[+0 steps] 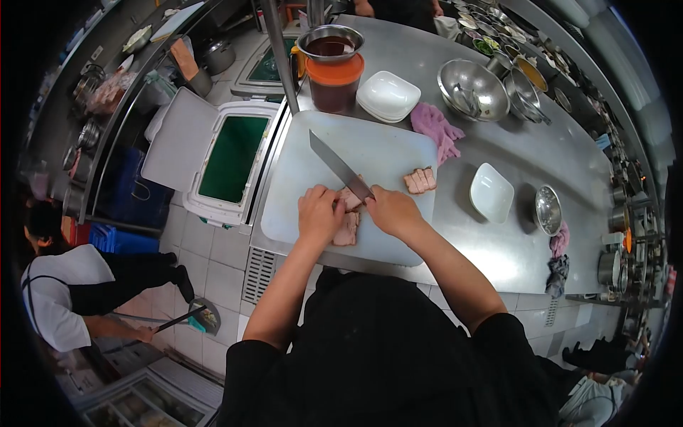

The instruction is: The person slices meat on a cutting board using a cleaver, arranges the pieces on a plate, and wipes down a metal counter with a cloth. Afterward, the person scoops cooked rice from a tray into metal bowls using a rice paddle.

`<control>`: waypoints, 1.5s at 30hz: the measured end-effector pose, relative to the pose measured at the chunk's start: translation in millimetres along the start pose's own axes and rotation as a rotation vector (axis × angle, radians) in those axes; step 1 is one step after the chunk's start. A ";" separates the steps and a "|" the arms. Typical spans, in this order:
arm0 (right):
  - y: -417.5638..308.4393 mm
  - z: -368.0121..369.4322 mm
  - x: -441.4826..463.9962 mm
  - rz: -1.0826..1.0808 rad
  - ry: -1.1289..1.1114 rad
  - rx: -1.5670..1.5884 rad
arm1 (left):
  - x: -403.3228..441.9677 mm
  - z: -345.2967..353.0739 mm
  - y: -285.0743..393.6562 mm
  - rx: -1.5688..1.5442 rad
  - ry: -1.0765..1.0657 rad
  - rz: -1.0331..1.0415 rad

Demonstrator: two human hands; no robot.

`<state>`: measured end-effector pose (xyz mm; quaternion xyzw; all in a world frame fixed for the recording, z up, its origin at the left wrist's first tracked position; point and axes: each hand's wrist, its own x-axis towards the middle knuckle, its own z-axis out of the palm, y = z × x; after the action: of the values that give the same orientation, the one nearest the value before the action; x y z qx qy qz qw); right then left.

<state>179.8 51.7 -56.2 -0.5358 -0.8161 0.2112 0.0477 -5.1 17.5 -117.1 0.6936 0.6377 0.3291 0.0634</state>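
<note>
On the white cutting board (295,160), my right hand (393,211) is closed around the handle of a kitchen knife (337,166). Its broad blade points up and to the left, lying across a piece of cooked meat (348,198). My left hand (317,215) has curled fingers pressed on that meat, just left of the blade. Below it lies another chunk of meat (346,232), close to my left fingertips. Several cut slices (420,181) sit together near the board's right edge. Whether the blade has entered the meat is hard to see.
A pink cloth (435,130) touches the board's upper right corner. Behind the board stand an orange-lidded tub (334,82) and white bowls (388,96). A white dish (491,192) is to the right. An open bin (231,156) stands left; a person (78,292) sweeps nearby.
</note>
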 end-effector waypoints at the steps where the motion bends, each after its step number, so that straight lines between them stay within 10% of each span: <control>1: -8.9 -13.8 -4.1 0.001 -0.003 -0.003 | -0.1 -2.0 -1.9 -0.003 0.000 -0.003; 25: 7.4 1.1 9.5 0.085 -0.016 0.018 | -43.5 -48.2 29.3 0.176 -0.171 -0.159; 39: 26.5 -12.4 2.1 0.047 0.070 0.175 | -50.0 -26.8 49.1 -0.356 -0.190 -0.528; 45: 3.9 -38.6 -12.7 -0.003 0.155 0.259 | -45.9 -47.1 32.4 0.039 0.084 -0.122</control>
<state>200.2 53.0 -20.9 -0.5384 -0.7768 0.2729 0.1795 -1.8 -46.5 -81.4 0.6403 0.6869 0.3410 0.0432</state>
